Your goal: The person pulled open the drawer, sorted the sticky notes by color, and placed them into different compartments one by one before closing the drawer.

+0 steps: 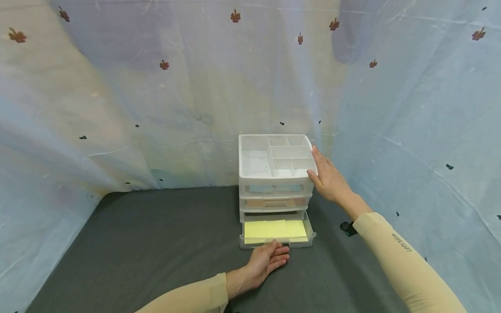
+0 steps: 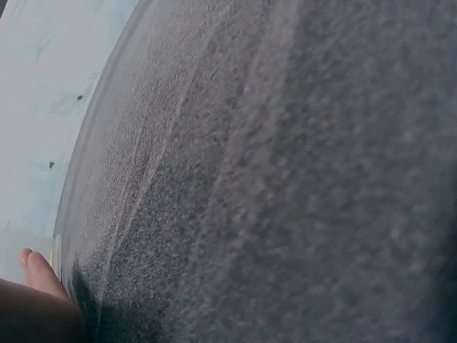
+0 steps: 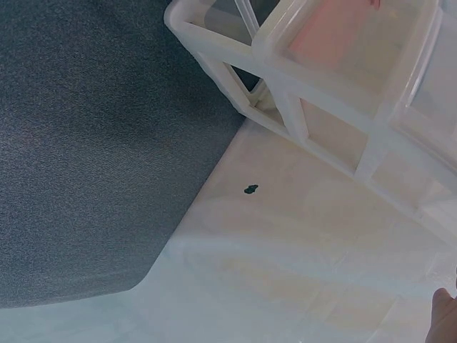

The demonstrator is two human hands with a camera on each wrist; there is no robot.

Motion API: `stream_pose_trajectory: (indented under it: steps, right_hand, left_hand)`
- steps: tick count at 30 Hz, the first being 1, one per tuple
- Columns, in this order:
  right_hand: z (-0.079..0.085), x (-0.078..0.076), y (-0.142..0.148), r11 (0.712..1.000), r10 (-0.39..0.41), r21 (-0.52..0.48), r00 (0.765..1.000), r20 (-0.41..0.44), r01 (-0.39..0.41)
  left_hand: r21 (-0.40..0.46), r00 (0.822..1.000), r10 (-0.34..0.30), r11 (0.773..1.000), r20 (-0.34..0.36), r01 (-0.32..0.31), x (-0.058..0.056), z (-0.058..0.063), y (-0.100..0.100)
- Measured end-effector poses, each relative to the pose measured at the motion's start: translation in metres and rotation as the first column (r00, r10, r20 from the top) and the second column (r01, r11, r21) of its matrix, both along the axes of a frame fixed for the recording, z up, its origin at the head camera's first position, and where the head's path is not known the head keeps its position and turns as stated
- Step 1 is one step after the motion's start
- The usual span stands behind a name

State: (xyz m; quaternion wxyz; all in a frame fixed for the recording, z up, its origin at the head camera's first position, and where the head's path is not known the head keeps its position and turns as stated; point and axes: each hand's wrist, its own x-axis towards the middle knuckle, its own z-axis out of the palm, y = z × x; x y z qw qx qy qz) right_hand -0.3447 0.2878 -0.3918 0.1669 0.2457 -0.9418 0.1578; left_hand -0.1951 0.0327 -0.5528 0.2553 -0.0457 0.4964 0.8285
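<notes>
A white plastic drawer unit point(image 1: 276, 174) with a divided top tray stands against the back curtain. Its bottom drawer point(image 1: 310, 230) is pulled out and contains yellow paper pads point(image 1: 275, 230). At that drawer's front handle is my left hand point(image 1: 263, 263), palm up, thumb at the lip and fingers loosely extended below it. My right hand point(image 1: 330, 180) rests flat along the unit's upper right side, thumb at the front corner. In the right wrist view the unit's side frame point(image 3: 332, 132) shows above a fingertip point(image 3: 443, 314).
The two upper drawers point(image 1: 276, 203) are closed, with bluish and orange contents showing through. A dark grey cloth point(image 1: 164, 243) covers the table. Patterned curtains point(image 1: 211, 95) hang behind and at both sides. A small black object point(image 1: 347, 228) shows by the right wrist.
</notes>
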Motion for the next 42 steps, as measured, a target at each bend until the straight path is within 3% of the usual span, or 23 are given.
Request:
stream_pose_trajectory:
  steps: [21,42]
  right_hand:
    - [0.000,0.001,0.000,1.000,-0.006,0.000,1.000,0.000,0.006]
    - [0.000,0.001,-0.002,1.000,-0.011,-0.009,1.000,0.007,0.012]
  left_hand:
    - [-0.007,0.999,0.033,0.999,-0.019,-0.033,-0.024,0.004,0.008]
    - [-0.006,0.997,0.081,0.997,-0.008,-0.082,-0.059,0.006,0.011]
